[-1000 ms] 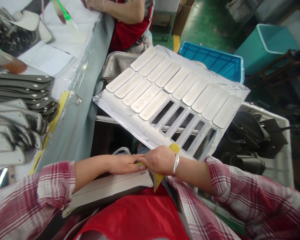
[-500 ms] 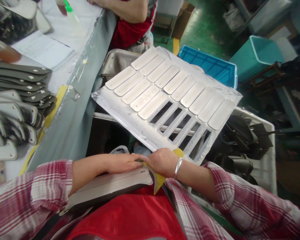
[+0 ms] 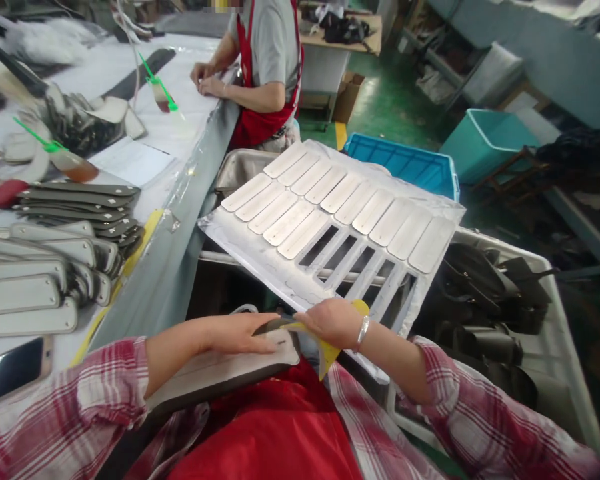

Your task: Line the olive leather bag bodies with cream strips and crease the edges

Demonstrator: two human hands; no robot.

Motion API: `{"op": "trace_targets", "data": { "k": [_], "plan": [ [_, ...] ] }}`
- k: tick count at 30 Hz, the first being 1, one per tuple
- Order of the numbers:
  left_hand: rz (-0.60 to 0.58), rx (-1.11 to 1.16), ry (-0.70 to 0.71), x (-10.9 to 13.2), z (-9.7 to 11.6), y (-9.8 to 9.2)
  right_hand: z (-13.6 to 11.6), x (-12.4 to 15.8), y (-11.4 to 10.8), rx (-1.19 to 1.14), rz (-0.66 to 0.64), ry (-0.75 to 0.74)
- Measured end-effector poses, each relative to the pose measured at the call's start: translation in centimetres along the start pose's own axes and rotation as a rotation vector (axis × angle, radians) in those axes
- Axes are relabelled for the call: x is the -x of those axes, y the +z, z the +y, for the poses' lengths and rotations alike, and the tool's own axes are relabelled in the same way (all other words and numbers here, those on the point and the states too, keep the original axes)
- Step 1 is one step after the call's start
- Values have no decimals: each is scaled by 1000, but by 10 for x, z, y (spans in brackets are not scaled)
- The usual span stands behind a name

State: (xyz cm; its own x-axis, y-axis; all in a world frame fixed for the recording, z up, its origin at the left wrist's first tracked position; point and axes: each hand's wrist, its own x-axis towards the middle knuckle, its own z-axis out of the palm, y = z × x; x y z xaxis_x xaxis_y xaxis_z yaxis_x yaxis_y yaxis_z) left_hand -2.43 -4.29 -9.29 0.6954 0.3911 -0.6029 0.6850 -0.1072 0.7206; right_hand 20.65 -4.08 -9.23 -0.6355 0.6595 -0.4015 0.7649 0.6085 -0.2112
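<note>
A long panel (image 3: 215, 365) with a white face and dark grey edge lies across my lap, over the red apron. My left hand (image 3: 240, 333) grips it near its right end, thumb on the white face and fingers along the far edge. A thin yellow piece (image 3: 329, 357), pointed at its lower end, is pinched in my right hand (image 3: 327, 321) at the panel's right end. Its middle is hidden by that hand. Beyond my hands, a white sheet-covered board (image 3: 260, 257) carries rows of pale rounded-end strips (image 3: 293, 230), with open slots at the near right.
On the left table are stacked white panels (image 3: 25, 293), dark strips (image 3: 80, 200), a phone (image 3: 17, 367) and bottles with green nozzles (image 3: 75, 163). A co-worker (image 3: 270, 73) stands at its far edge. Bins (image 3: 405, 167) and a white crate (image 3: 555, 287) of dark pieces lie right.
My left hand has shifted slightly left, away from my right hand, its thumb now apart on the white face. The view has tilted up, showing more of the co-worker and table.
</note>
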Motion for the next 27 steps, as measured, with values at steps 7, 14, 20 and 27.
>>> {"op": "trace_targets", "data": {
  "k": [7,14,20,27],
  "plan": [
    [23,-56,-49,17,0,-9,5,-12,-7,51,131,-8],
    [407,-358,-122,39,13,24,30,3,23,-235,-61,282],
    [499,-554,-181,11,29,64,13,54,75,-834,-186,293],
    [541,-589,-263,-14,37,69,-28,96,110,-1836,-314,56]
  ]
}}
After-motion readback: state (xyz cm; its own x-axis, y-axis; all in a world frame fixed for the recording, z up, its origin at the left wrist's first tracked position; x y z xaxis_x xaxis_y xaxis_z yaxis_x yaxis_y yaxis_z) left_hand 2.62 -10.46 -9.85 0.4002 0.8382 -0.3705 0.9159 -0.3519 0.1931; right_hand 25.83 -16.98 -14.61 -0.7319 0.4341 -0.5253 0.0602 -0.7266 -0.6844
